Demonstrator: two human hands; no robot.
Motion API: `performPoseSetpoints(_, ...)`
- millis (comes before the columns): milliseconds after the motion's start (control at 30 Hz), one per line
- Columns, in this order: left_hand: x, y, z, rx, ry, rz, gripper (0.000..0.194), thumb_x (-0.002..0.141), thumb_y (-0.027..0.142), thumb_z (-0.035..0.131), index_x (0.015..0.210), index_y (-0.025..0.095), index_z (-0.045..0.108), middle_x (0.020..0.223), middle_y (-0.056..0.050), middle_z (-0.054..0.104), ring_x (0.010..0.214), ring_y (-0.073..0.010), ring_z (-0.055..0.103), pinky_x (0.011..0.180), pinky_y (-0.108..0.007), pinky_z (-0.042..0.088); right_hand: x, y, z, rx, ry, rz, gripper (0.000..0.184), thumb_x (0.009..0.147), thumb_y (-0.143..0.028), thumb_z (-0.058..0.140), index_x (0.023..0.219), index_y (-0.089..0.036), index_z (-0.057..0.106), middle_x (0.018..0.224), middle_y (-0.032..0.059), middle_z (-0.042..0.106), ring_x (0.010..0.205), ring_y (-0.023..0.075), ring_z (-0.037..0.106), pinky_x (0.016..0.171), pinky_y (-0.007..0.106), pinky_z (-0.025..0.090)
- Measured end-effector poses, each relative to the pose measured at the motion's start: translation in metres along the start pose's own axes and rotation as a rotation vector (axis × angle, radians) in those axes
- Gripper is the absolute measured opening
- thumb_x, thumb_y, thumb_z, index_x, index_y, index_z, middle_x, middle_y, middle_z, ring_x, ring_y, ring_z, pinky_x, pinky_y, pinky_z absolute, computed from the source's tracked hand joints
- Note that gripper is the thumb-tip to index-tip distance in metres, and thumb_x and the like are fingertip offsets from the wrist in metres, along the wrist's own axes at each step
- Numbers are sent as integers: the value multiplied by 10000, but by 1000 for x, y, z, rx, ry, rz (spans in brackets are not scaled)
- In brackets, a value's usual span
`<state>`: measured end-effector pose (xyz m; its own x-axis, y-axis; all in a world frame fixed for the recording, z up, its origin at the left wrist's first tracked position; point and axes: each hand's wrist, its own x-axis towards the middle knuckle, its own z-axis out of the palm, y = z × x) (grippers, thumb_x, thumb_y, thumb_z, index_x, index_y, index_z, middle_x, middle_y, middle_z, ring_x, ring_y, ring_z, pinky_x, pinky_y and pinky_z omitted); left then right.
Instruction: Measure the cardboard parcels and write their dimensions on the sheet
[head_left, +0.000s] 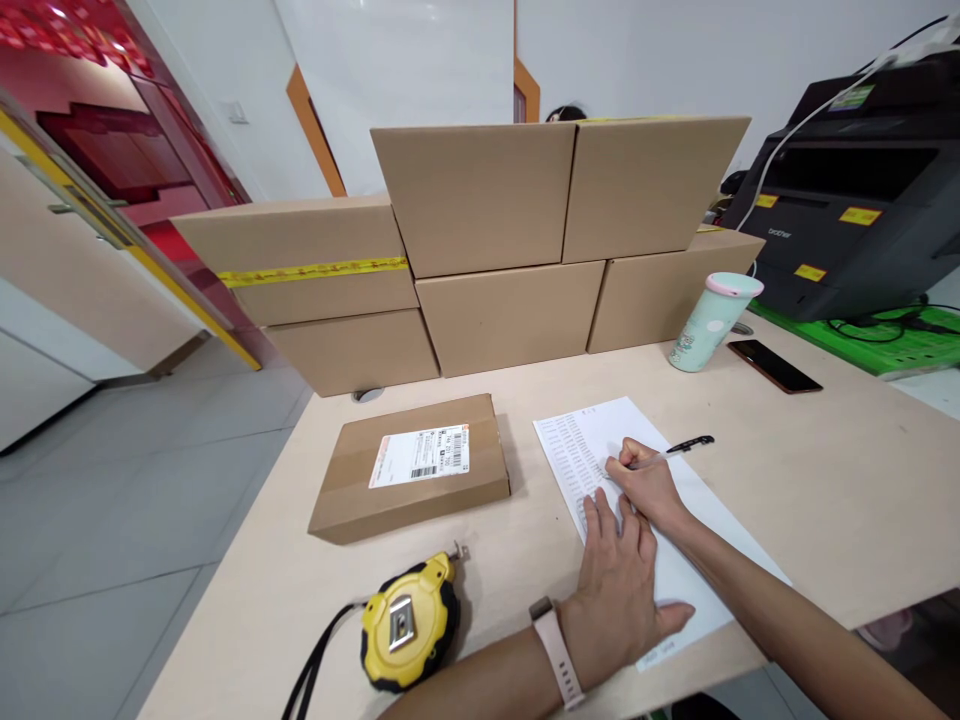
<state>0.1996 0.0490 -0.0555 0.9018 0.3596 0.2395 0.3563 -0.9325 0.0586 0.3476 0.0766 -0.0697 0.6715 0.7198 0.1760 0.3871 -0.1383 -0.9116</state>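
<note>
Landmark: paper sheet (637, 425), printed in columns, flat on the worktop (862, 480).

- Right hand (649, 488), on upper part of sheet. Grip closed, fingers pinched round pen (679, 447); black end pointing up and right, tip down at the printed rows.
- Left hand (619, 590), palm down on lower part of sheet, just beside right hand. Grip open, fingers extended, thumb spread; nothing held. Pale pink watch band (559, 655) at wrist.
- Carton (352, 470), low and brown, with white shipping label (420, 455) on top: left of sheet, near it.
- Tape measure (424, 590), yellow and black, metal clip upward, black strap (322, 645) attached: left of sheet, toward the near edge.
- Plain brown boxes (487, 200), six, stacked two high: beyond sheet; yellow tape across the upper left one.
- Tumbler (705, 330), mint green, pink rim, upright: beyond sheet, to the right.
- Phone (776, 365), dark screen up: beyond and right of sheet, near tumbler.
- Printer (825, 220), black: far right beyond sheet, above green base (885, 345).
</note>
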Motion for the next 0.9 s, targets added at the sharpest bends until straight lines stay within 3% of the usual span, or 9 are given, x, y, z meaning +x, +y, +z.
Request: performPoseSetpoints(900,0,1,1,-4,7,1,880,822,716,322,1336,13,449,1382,-237,462,1323,-480,312,1097,-575,214,0,-2,-2,-7,7,-1,258,625,-221,531,520,-245,297,495,-80,286,492,94,267,449,229,258)
